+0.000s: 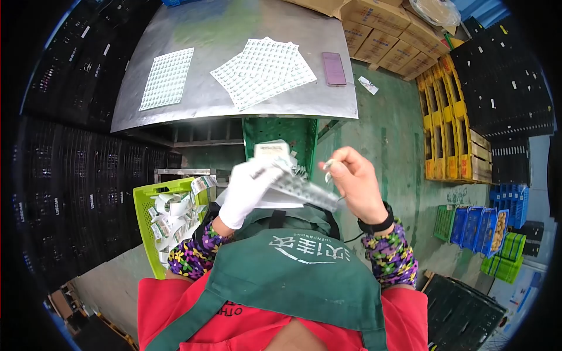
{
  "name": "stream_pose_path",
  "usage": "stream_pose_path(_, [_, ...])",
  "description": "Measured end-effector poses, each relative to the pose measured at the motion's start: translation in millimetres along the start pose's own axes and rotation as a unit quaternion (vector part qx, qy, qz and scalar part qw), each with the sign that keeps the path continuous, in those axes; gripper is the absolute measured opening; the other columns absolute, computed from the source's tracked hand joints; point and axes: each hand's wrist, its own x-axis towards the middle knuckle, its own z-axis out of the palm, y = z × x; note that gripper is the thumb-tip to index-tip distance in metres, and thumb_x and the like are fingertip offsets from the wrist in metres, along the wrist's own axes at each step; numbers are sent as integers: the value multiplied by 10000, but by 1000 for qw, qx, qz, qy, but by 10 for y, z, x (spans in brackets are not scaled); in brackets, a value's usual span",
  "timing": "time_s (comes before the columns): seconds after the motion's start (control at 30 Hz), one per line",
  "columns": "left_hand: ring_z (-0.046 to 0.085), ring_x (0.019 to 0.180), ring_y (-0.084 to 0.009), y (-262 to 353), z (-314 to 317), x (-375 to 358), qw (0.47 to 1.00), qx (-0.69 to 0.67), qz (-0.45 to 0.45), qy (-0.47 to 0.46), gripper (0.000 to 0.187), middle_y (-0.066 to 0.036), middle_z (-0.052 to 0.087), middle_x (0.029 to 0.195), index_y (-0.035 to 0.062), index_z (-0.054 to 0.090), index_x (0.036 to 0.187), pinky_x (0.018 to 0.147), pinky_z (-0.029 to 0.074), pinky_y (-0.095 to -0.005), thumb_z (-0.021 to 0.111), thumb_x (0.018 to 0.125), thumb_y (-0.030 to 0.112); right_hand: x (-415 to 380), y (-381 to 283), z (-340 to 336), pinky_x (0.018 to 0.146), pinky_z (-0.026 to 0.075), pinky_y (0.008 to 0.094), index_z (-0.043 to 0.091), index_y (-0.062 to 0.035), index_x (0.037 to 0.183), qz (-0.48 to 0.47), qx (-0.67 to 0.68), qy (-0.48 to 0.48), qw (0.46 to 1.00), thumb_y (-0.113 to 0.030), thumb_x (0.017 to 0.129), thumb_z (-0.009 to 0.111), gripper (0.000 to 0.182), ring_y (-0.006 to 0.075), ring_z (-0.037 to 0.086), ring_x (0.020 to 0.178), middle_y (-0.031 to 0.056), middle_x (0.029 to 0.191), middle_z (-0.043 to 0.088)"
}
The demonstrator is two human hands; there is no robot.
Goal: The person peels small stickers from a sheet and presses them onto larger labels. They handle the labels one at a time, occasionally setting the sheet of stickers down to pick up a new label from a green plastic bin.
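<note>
My left hand (249, 190), in a white glove and blurred by motion, is closed on a sheet of stickers (307, 192) in front of my apron. That sheet is smeared, but rows of small marks show on it. To its right, my bare right hand (356, 184) pinches a small white-and-green sticker (329, 171) between thumb and forefinger. Just beyond my left hand, a whitish packet (272, 148) sits by the green crate (310, 131), partly hidden by the glove. Sticker sheets (263, 70) overlap on the metal table, and a single sheet (167, 79) lies to their left.
A purple phone (333, 69) lies near the right edge of the metal table (199, 111). A lime basket (146, 225) full of label strips stands at my left. Black crates (70, 181) are stacked farther left; cartons (380, 35) and yellow pallets (436, 126) stand at the right.
</note>
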Motion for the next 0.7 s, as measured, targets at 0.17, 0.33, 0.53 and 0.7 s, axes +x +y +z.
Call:
stream_pose_path(0.17, [653, 825, -141, 134, 131, -103, 977, -62, -31, -203, 155, -64, 721, 896, 44, 732, 975, 755, 511, -286, 669, 867, 134, 218, -173, 239, 555, 360, 172, 593, -37, 929, 140, 163, -54, 975, -112, 939, 614, 79, 2, 448, 649, -54, 802, 573])
stream_pose_path(0.33, [670, 878, -155, 20, 206, -286, 969, 1, -62, -240, 148, -83, 727, 924, 6, 724, 961, 811, 515, -295, 656, 864, 95, 554, -26, -134, 587, 388, 175, 611, -29, 938, 111, 191, 57, 974, -113, 934, 621, 85, 13, 484, 669, -43, 810, 593])
stream_pose_path(0.53, [675, 767, -227, -20, 176, -305, 993, 83, -5, -89, 155, -108, 707, 863, 85, 733, 973, 700, 522, -318, 677, 857, 170, 102, 32, 149, 534, 334, 170, 575, -33, 871, 161, 46, 27, 985, -101, 919, 647, 110, -15, 420, 630, -84, 725, 536])
stream_pose_path(0.7, [665, 749, -262, -105, 204, -311, 982, 148, 99, -59, 168, -100, 699, 869, 120, 732, 978, 686, 525, -342, 717, 823, 184, -70, 144, 337, 505, 321, 203, 561, -4, 866, 193, -19, 3, 981, -153, 906, 668, 188, -7, 413, 588, -79, 630, 506])
